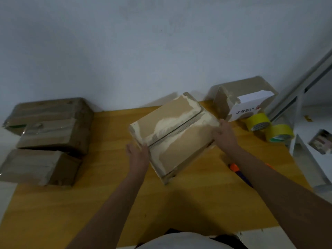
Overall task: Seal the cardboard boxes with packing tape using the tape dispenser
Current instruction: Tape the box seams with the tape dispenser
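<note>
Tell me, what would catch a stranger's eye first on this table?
Probably the cardboard box in the middle of the wooden table, gripped at its sides by the left hand and right hand, its flap seam untaped. Next, two yellow tape rolls at the right edge, and a stack of wrapped boxes on the left.

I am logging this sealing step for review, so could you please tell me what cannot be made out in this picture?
All in the head view:
- Tape dispenser: only orange and purple bits show; the right forearm covers the rest.
- Both hands' fingers: the left hand and right hand hold the middle box at its edges; their fingertips are hidden behind it.
- Label writing on the far box: too blurred to read.
- Left stack of boxes: dim, partly cut by the frame edge.
</note>
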Motion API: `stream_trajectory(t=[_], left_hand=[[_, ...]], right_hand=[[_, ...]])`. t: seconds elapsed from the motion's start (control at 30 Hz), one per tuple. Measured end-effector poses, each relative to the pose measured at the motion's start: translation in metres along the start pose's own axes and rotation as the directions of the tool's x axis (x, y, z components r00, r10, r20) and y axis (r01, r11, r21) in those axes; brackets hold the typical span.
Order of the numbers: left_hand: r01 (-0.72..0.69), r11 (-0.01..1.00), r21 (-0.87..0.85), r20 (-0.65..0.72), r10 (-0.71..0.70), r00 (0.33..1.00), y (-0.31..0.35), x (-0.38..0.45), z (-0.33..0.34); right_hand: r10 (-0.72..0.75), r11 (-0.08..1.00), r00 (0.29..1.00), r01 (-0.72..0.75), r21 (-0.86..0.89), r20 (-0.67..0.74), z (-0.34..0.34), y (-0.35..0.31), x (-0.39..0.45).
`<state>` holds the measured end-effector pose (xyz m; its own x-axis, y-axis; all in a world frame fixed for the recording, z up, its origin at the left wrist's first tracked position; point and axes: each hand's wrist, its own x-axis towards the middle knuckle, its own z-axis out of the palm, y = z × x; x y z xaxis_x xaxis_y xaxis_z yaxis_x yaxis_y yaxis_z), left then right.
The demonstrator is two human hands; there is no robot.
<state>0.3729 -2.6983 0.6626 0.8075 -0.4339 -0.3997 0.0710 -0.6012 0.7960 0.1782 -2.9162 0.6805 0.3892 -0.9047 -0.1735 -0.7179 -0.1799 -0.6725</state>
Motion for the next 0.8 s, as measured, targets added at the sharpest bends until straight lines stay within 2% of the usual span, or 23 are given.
stream_trajectory(t=[0.03,0.1,0.2,0.27,0.3,0.37,0.43,0.5,0.57,0.6,0.67,0.73,0.8], left_hand=[[0.056,0.995,-0.082,0.054,-0.051,0.997,-0.005,-0.012,0.001],[0.090,0.983,-0.161,0.148,-0.066,0.987,-0.010,-0.027,0.003],[0.061,0.990,-0.125,0.135,-0.044,0.990,-0.007,-0.014,-0.002],[0.000,1.000,0.027,0.092,-0.003,0.996,-0.003,0.011,-0.011],[-0.035,0.985,0.168,0.078,0.022,0.997,-0.001,0.027,-0.018],[-0.090,0.882,0.463,0.061,0.069,0.996,0.008,0.056,-0.034],[-0.149,0.804,0.575,0.069,0.134,0.989,0.015,0.075,-0.045],[-0.176,0.844,0.507,0.041,0.180,0.983,0.016,0.075,-0.049],[-0.162,0.906,0.391,-0.060,0.201,0.978,0.008,0.056,-0.047],[-0.126,0.948,0.293,-0.117,0.166,0.979,0.003,0.042,-0.044],[0.031,1.000,0.000,-0.180,-0.030,0.983,-0.005,0.014,-0.036],[0.190,0.960,-0.206,-0.113,-0.216,0.970,-0.013,-0.012,-0.026],[0.257,0.908,-0.332,0.039,-0.259,0.965,-0.020,-0.033,-0.016]], right_hand=[[0.008,1.000,0.999,-0.008,-0.008,0.034,0.001,0.000,0.007],[0.035,0.998,0.999,-0.037,0.046,0.029,0.001,-0.001,0.014],[0.081,0.994,0.996,-0.079,0.069,-0.024,0.001,0.002,0.001],[0.122,0.991,0.992,-0.120,0.058,-0.030,0.006,0.008,-0.022],[0.138,0.990,0.990,-0.136,0.046,-0.027,0.011,0.012,-0.036],[0.167,0.981,0.986,-0.167,0.100,0.009,0.024,0.020,-0.065],[0.179,0.967,0.984,-0.177,0.181,0.007,0.033,0.024,-0.083],[0.146,0.974,0.986,-0.129,0.189,-0.076,0.032,0.023,-0.079],[0.079,0.982,0.990,-0.057,0.182,-0.116,0.026,0.019,-0.060],[0.033,0.986,0.993,-0.013,0.166,-0.116,0.022,0.016,-0.048],[-0.072,0.992,0.992,0.082,0.097,-0.099,0.018,0.007,-0.019],[-0.107,0.990,0.994,0.109,0.089,-0.028,0.017,-0.008,0.008],[-0.088,0.994,0.994,0.083,0.073,0.070,0.020,-0.018,0.027]])
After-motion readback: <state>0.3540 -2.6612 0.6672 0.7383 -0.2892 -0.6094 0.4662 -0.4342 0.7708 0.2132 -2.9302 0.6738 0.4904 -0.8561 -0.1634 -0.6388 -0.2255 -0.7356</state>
